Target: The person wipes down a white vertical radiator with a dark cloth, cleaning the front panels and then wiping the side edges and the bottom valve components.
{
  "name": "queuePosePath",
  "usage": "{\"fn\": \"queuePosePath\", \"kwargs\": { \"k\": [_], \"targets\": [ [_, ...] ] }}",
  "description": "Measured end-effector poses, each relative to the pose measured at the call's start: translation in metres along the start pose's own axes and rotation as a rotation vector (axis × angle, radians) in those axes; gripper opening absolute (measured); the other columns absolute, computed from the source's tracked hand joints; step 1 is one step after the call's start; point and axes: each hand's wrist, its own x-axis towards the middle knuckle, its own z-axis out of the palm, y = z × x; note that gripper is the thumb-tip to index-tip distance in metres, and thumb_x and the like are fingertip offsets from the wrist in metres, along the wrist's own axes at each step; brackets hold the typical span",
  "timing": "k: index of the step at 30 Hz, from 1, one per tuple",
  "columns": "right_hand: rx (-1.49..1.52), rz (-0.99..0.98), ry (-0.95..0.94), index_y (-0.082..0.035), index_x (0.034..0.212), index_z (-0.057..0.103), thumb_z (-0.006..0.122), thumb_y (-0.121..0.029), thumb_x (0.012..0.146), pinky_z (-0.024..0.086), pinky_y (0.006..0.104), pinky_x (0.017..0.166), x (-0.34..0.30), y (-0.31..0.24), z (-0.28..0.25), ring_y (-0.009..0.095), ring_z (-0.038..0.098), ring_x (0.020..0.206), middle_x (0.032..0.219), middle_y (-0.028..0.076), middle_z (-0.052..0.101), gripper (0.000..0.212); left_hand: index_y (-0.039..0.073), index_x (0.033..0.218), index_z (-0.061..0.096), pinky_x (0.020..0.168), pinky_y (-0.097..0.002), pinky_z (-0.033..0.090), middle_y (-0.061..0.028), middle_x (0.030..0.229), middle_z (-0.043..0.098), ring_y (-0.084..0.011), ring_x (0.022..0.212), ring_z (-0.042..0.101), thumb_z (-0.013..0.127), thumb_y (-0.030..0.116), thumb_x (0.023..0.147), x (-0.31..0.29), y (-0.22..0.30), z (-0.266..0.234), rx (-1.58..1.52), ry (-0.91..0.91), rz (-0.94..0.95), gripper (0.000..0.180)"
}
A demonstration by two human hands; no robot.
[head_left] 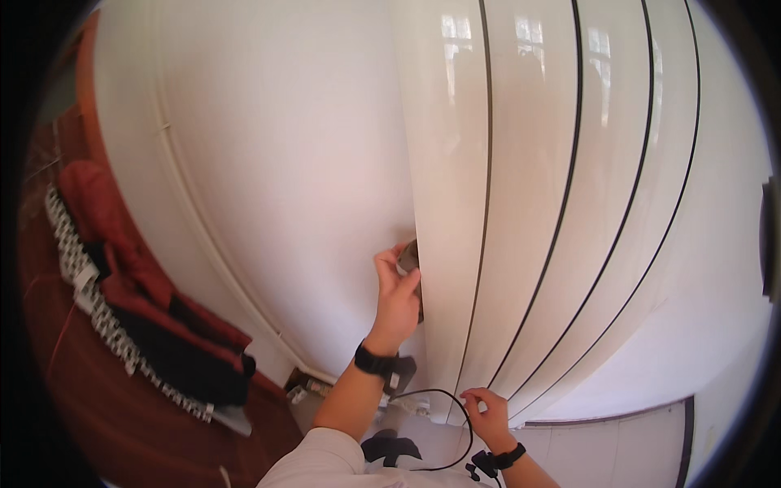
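Note:
A tall white radiator [447, 203] with glossy vertical panels and dark gaps between them stands in front of me. At its left edge my left hand [394, 305] is closed, thumb and fingers round a small dark grey piece [408, 257]. Part of that piece goes out of sight behind the radiator's edge. Low down, my right hand [486, 413] has its fingers curled, with thumb and forefinger together against the radiator's lower end. What they pinch, if anything, does not show. A thin black cable [469, 443] loops close beside those fingertips.
A thin white pipe [191, 199] runs down the wall at left. Red, black and patterned clothes [167, 342] lie on a dark red-brown surface [106, 390]. Small packages [309, 384] sit at the wall's foot. White floor tiles [610, 447] with a dark border lie at lower right.

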Motion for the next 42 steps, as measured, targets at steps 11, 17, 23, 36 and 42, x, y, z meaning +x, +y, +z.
{"fn": "queuePosePath", "kwargs": {
  "k": [11,17,23,36,42],
  "targets": [
    [-0.843,-1.024,0.506,-0.010,0.098,0.065,0.061,-0.005,0.077,0.051,0.0324,0.077,0.086,-0.196,-0.063,0.022,0.069,0.087,0.102,0.006,0.072,0.022,-0.001,0.118,0.063,0.118,-0.0599,0.027,-0.0246,0.149,0.049,-0.0511,0.147,0.031,0.060,0.012,0.095,0.031,-0.047,0.052,0.736,-0.930,0.500,0.027],
    [-1.876,-0.627,0.321,-0.010,0.098,0.071,0.054,-0.014,0.089,0.040,0.0346,0.108,0.099,-0.242,-0.097,0.019,0.066,0.112,0.115,0.003,0.071,0.020,0.003,0.127,0.061,0.110,-0.0650,0.037,-0.0213,0.138,0.056,-0.0509,0.134,0.046,0.061,0.020,0.096,-0.028,-0.169,0.078,0.978,-0.796,0.734,0.036],
    [-2.239,-0.398,0.161,-0.005,0.099,0.074,0.050,-0.015,0.093,0.037,0.0345,0.116,0.069,-0.257,-0.125,0.023,0.067,0.117,0.114,0.011,0.073,0.027,0.003,0.125,0.063,0.093,-0.0553,0.048,-0.0168,0.123,0.061,-0.0395,0.117,0.054,0.066,0.027,0.095,-0.047,-0.202,0.124,0.549,-0.277,0.844,0.038],
    [-2.399,-0.212,0.180,0.008,0.099,0.074,0.056,-0.017,0.083,0.045,0.0481,0.111,-0.013,-0.227,-0.172,0.040,0.067,0.114,0.107,0.025,0.073,0.035,-0.001,0.132,0.061,0.104,-0.0523,0.045,-0.0197,0.137,0.059,-0.0378,0.124,0.058,0.069,0.022,0.090,-0.150,-0.219,0.191,0.918,-0.922,0.547,0.048],
    [-2.418,-0.208,0.563,0.007,0.107,0.074,0.060,-0.017,0.083,0.037,0.0473,0.116,-0.022,-0.250,-0.230,0.037,0.057,0.128,0.119,0.021,0.070,0.037,0.000,0.135,0.057,0.109,-0.0545,0.040,-0.0195,0.144,0.054,-0.0388,0.138,0.047,0.066,0.015,0.091,-0.152,-0.199,0.282,0.744,-0.794,0.617,0.048]
  ]
}}
